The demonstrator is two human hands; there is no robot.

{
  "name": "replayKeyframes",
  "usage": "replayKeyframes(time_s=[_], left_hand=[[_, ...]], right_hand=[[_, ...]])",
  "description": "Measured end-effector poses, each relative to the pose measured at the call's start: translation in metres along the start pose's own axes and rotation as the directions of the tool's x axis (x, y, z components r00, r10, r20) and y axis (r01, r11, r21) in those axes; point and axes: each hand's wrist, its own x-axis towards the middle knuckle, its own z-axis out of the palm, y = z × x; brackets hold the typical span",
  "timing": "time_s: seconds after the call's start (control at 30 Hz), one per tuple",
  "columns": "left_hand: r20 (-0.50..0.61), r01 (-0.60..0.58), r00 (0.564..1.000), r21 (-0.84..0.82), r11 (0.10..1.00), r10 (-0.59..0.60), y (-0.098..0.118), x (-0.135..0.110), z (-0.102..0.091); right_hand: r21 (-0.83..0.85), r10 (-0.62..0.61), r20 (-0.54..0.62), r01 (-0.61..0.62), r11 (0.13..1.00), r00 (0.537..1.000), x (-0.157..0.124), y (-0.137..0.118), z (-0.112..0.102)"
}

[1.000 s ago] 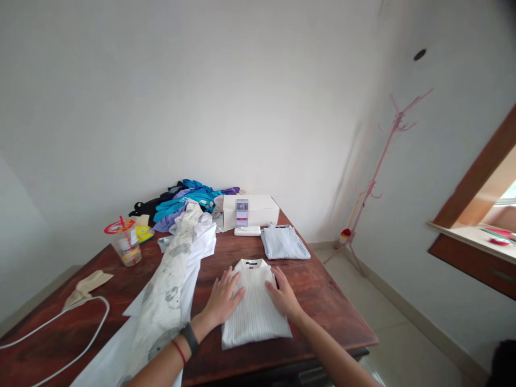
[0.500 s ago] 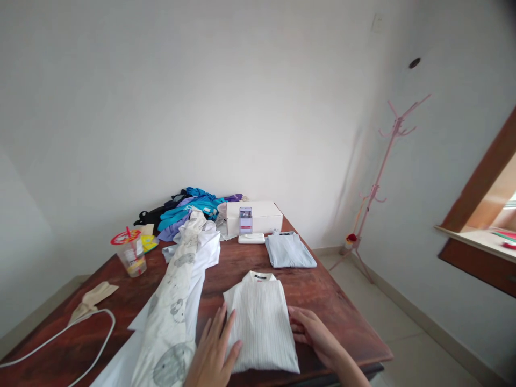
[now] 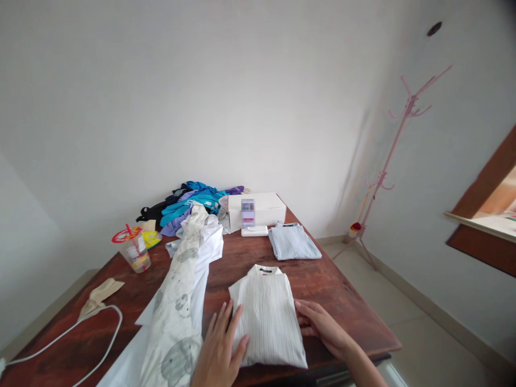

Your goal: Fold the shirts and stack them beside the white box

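Note:
A folded white striped shirt (image 3: 268,317) lies near the front of the wooden table, its collar and dark label pointing away from me. My left hand (image 3: 221,346) rests along its left edge, with spread fingers and the thumb on the cloth. At the right edge is my right hand (image 3: 322,329), its fingers loosely bent and apart, the tips touching or just beside the side of the shirt. Neither hand visibly grips the cloth. Left of my left hand stretches a long white garment with grey animal prints (image 3: 179,317), lying over plain white cloth.
A folded light-blue garment (image 3: 296,243) lies farther back, near a white box (image 3: 266,208) with a phone (image 3: 248,213) against it. A heap of clothes (image 3: 189,204) is at the back left. Nearer are a plastic cup (image 3: 137,255), beige cloth (image 3: 100,295) and white cable (image 3: 116,328).
The view has shifted a little, so everything on the table sits slightly farther right and mostly higher. Both hands keep their places at the shirt's two sides.

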Motion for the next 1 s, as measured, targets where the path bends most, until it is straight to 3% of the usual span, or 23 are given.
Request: replayKeyframes(time_s=[0.23,0.4,0.8,1.0], left_hand=[[-0.046,-0.028,0.999,0.042,0.999,0.03,-0.001,0.001,0.0],[-0.055,-0.034,0.998,0.032,0.999,0.036,-0.001,0.003,-0.004],[-0.086,-0.019,0.996,-0.002,1.0,0.019,-0.007,0.002,0.002],[-0.057,-0.003,0.998,-0.013,1.0,0.003,-0.006,0.001,0.0]], right_hand=[[-0.115,0.135,-0.128,-0.15,0.982,0.983,0.018,-0.005,0.015],[-0.072,-0.021,-0.087,0.015,0.997,0.996,0.033,-0.008,0.033],[-0.1,-0.076,-0.053,0.071,0.992,0.996,0.043,0.006,0.025],[-0.089,-0.091,-0.025,0.089,0.992,0.996,0.035,0.002,0.026]])
